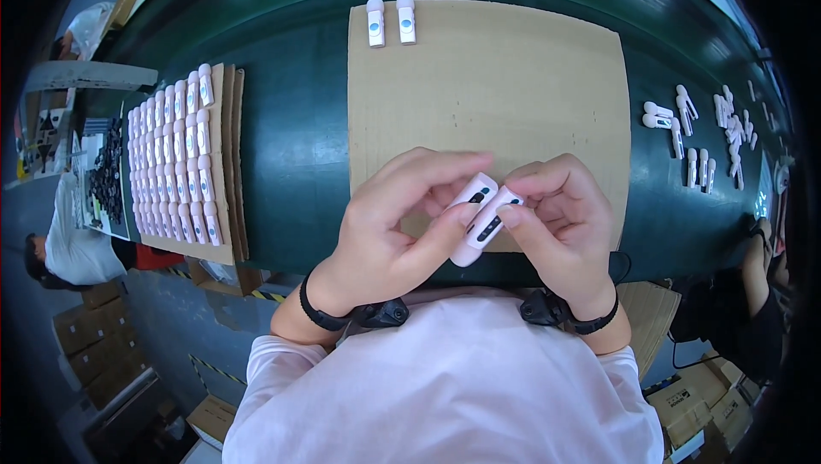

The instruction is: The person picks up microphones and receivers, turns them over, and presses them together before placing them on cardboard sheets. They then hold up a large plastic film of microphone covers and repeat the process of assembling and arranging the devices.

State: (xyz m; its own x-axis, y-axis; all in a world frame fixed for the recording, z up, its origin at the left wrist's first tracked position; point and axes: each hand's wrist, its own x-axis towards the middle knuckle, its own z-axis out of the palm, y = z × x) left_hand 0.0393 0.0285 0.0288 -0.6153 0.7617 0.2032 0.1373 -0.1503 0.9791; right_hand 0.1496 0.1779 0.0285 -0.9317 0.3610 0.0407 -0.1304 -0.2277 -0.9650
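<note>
Over the near edge of a tan cardboard sheet [487, 79] on the dark green counter [291, 122], our two hands hold two small, pale pink-white devices close together, side by side. Our left hand [385, 216] is curled around the left device [484, 187], its thumb lying across it. Our right hand [569, 216] pinches the upper end of the right device [489, 227] between thumb and fingertips; we cannot tell whether the left hand supports it too.

Both long axes slant from lower left, near our body, to upper right, roughly parallel. The right device's rounded head points down toward us and its squared end away, with a dark panel along its upward face. The left device's lower end is hidden by our thumb.

At the sheet's far left corner, two similar devices [406, 19] lie parallel, rounded heads away from us. On our left, more fill a cardboard stack [229, 165] in neat rows, heads likewise away. On our right, loose devices [687, 109] lie at mixed angles.
</note>
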